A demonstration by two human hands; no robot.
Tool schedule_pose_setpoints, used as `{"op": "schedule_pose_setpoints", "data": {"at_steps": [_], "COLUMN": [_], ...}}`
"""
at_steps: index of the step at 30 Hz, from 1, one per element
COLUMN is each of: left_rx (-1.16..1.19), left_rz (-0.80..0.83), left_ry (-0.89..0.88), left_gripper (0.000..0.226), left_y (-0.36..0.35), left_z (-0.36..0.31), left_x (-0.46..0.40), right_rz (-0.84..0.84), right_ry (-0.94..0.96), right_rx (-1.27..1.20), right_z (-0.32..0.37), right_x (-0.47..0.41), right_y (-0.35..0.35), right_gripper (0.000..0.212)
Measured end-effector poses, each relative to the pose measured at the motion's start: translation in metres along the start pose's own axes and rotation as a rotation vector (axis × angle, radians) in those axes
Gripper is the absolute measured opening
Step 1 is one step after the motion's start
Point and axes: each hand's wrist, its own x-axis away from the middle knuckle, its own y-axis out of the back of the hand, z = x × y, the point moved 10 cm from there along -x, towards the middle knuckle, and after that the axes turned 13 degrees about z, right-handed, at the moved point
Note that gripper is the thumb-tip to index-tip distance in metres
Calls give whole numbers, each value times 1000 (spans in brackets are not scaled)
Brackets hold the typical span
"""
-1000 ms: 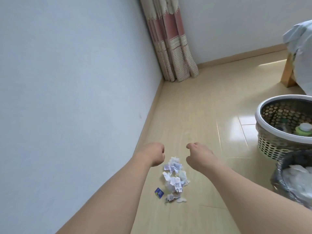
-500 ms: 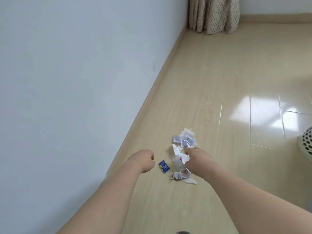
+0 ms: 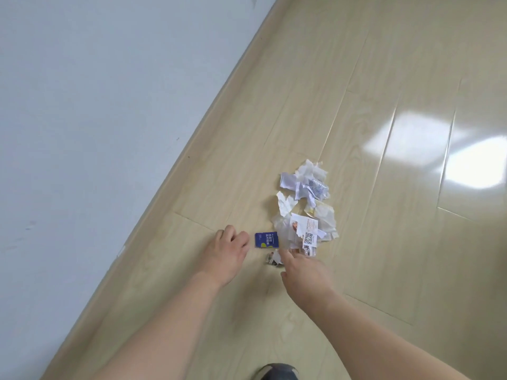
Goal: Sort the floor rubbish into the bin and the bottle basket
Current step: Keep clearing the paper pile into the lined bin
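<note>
- Now, in the head view, both hands are lower and closer to the rubbish than half a second ago, and the camera has tilted down: the curtain and the basket edge seen then are out of frame.
- The left hand (image 3: 229,252) hangs just left of the blue card (image 3: 266,240), fingers loosely curled and holding nothing; whether it touches the floor (image 3: 384,78) cannot be told.
- The right hand (image 3: 303,272) reaches with fingers spread fairly wide to the near end of the paper pile (image 3: 304,212), fingertips at a small torn scrap (image 3: 273,259); no grip on anything shows. Earlier it lay over the middle of the pile.
- The pile and the card lie as before, near the skirting board (image 3: 208,127) below the wall (image 3: 96,91).
- The blue card bears white characters, too small to read; a slip (image 3: 308,234) in the pile carries a QR code and fine print, illegible.
- A dark shoe tip (image 3: 277,372) shows at the bottom edge.
</note>
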Motion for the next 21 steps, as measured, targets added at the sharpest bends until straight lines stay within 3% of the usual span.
{"op": "schedule_pose_setpoints", "data": {"at_steps": [4, 8, 12, 16, 21], "left_rx": [-29, -106, -92, -134, -74], "left_rz": [-81, -261, -370, -390, -400], "left_ry": [-13, -33, 60, 16, 6], "left_gripper": [26, 39, 44, 35, 21], "left_y": [0, 1, -3, -6, -5], "left_z": [2, -11, -12, -19, -16], "left_x": [-1, 4, -2, -8, -6], "right_rz": [-27, -3, -23, -35, -43], "right_ry": [-29, -12, 22, 123, 117], "right_rx": [7, 21, -49, -66, -72], "right_z": [1, 4, -2, -7, -15], "right_x": [-15, -26, -22, -1, 24], "right_y": [2, 2, 8, 10, 24], "right_gripper": [26, 17, 4, 14, 15]}}
